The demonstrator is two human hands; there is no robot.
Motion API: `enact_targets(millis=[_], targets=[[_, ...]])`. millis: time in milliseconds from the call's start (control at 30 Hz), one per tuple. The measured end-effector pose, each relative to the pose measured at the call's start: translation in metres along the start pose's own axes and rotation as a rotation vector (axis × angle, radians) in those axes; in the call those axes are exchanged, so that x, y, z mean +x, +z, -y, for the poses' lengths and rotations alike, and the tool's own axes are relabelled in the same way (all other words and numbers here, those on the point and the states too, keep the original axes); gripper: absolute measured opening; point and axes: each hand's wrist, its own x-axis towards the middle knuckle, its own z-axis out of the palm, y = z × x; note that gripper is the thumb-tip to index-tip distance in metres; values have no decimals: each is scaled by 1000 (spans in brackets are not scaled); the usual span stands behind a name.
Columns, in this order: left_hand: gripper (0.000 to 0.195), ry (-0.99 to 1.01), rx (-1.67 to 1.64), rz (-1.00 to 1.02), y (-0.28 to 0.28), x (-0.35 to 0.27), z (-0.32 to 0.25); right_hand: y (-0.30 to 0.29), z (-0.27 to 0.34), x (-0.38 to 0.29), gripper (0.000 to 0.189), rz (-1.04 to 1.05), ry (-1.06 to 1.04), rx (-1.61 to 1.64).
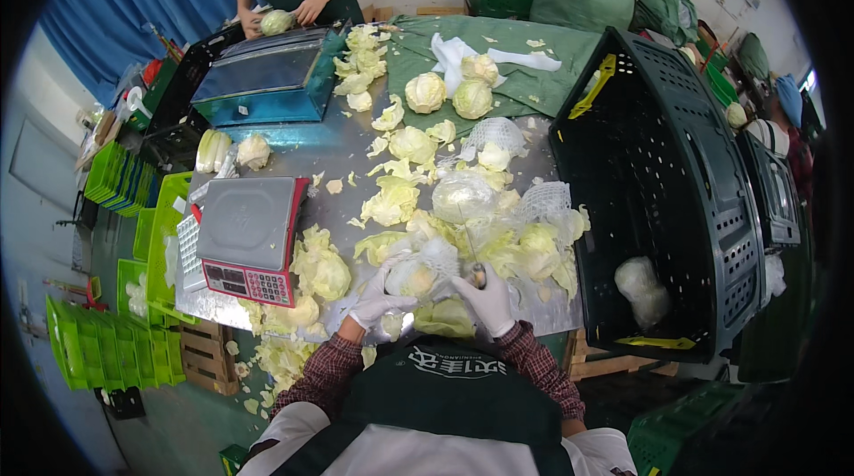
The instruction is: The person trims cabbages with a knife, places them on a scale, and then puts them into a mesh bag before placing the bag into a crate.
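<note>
My gloved left hand (381, 301) grips the side of a cabbage (419, 281) that has white foam netting (437, 254) around part of it. In my gloved right hand (490, 301) is a knife (478, 274), its thin blade pointing away from me; my fingers are close to the netted cabbage. Just beyond lies a plastic-wrapped cabbage (465, 194). Another foam net (546, 201) rests among loose leaves to the right. A large green outer leaf (445, 320) lies at the table edge before my apron.
A red-and-grey scale (248, 226) stands left on the metal table (327, 192). At right, a tilted dark crate (640, 196) holds a wrapped cabbage (642, 292). Across the table, a co-worker's hands hold a cabbage (277, 22) near a wrapping machine (267, 79). Bare cabbages (425, 93) sit on green cloth.
</note>
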Motion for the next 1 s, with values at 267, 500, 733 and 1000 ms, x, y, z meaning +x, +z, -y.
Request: enact_targets(millis=[267, 500, 733, 1000], targets=[[96, 344, -150, -120, 54, 9, -32, -6, 56, 18, 12, -128, -149, 175], [56, -79, -414, -257, 53, 21, 19, 1, 69, -1, 5, 374, 465, 1112], [65, -56, -1064, 158, 49, 3, -11, -51, 51, 38, 16, 350, 313, 1280], [73, 54, -919, 94, 45, -8, -99, -79, 63, 41, 28, -113, -253, -192]])
